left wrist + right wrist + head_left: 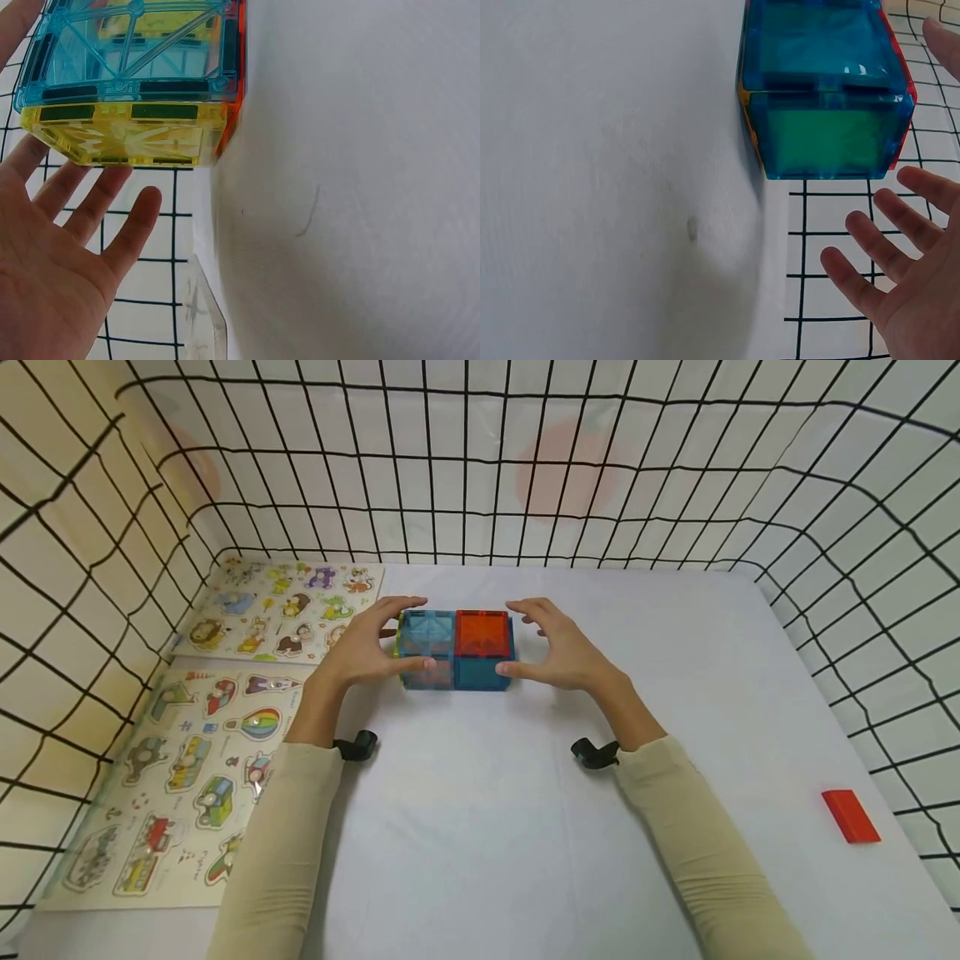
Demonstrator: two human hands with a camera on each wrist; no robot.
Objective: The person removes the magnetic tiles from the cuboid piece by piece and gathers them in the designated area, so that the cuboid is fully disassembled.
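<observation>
Blue-and-red block, far side hidden

Left hand: stood with fingers parted, thumb extended (palm showing at the wrist view).
Right hand: faced it, fingers spread, thumb extended.
Left arm, right arm: reached forward, sleeved in beige.

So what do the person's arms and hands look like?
The left sleeve and right sleeve are long, plain beige and a bit wrinkled. A small black curved piece sticks out by the left cuff, another by the right cuff. The left grip and right grip are bare: no gloves or rings show.
</observation>
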